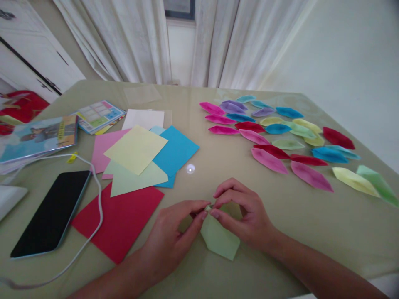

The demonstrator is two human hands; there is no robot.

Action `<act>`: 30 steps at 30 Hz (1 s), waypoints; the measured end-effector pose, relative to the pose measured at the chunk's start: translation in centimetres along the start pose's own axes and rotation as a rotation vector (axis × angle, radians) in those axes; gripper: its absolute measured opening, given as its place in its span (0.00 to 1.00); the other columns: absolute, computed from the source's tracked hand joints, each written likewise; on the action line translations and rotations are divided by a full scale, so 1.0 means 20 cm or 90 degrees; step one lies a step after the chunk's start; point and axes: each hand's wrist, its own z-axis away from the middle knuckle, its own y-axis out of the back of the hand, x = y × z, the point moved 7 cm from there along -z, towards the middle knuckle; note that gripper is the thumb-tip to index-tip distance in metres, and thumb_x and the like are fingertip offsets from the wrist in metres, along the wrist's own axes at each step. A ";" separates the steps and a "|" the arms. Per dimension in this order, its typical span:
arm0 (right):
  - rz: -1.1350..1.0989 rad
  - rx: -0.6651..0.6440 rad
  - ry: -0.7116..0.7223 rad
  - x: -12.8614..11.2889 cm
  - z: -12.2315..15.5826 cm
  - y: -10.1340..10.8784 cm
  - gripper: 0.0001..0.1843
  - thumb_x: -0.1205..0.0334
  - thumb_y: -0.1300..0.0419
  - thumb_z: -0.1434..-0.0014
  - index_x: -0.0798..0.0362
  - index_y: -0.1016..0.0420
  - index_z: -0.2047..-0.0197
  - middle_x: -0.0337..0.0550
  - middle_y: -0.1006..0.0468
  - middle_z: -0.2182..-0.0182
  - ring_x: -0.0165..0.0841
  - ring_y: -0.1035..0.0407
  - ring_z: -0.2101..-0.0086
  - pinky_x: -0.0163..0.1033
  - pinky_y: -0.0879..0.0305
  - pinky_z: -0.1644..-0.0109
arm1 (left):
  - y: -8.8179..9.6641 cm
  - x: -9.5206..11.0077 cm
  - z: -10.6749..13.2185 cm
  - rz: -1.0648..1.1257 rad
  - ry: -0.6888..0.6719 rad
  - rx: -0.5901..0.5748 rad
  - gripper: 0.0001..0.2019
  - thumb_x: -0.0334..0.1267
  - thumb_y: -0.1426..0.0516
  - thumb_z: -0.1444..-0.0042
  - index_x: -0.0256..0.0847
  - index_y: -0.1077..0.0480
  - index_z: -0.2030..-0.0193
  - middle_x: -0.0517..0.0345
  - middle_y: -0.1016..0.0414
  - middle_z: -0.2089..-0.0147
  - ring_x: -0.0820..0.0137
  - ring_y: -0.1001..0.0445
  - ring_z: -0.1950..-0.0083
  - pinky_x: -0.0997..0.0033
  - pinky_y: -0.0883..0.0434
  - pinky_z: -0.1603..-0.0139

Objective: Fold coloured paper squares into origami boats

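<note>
A pale green sheet of paper point(221, 238), partly folded, is held just above or on the table at the front middle. My left hand point(176, 232) pinches its upper tip between thumb and forefinger. Right beside it, my right hand point(245, 209) pinches the same tip, its fingers curled and nearly meeting the left ones. The fingertips hide most of the fold at that tip. The lower end of the paper spreads toward me with angled corners.
Loose square papers lie left: yellow point(137, 149), blue point(176, 151), red point(124, 224). A phone point(51, 214), white cable point(100, 203) and booklet point(40, 137) are farther left. Several folded paper boat-like pieces point(269, 160) spread across the right side.
</note>
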 end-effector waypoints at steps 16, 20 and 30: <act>0.014 -0.029 0.087 -0.03 0.02 -0.01 0.09 0.71 0.30 0.35 0.48 0.14 0.54 0.45 0.21 0.56 0.33 0.23 0.56 0.37 0.25 0.52 | 0.00 -0.04 0.02 0.053 -0.013 -0.033 0.15 0.34 0.45 0.25 0.52 0.23 0.39 0.60 0.14 0.45 0.74 0.16 0.49 0.80 0.23 0.48; 0.012 -0.039 0.091 -0.03 0.02 -0.01 0.10 0.71 0.31 0.34 0.48 0.14 0.54 0.45 0.21 0.55 0.33 0.24 0.55 0.37 0.25 0.51 | 0.00 -0.04 0.01 0.060 -0.019 -0.019 0.14 0.32 0.45 0.25 0.52 0.23 0.41 0.62 0.14 0.48 0.76 0.17 0.53 0.82 0.25 0.53; -0.006 -0.030 0.069 -0.02 0.02 -0.01 0.08 0.70 0.29 0.35 0.48 0.14 0.55 0.44 0.22 0.56 0.32 0.24 0.56 0.36 0.26 0.51 | 0.00 -0.02 0.01 0.106 -0.029 -0.067 0.12 0.33 0.45 0.26 0.50 0.23 0.43 0.58 0.18 0.48 0.69 0.20 0.47 0.72 0.24 0.46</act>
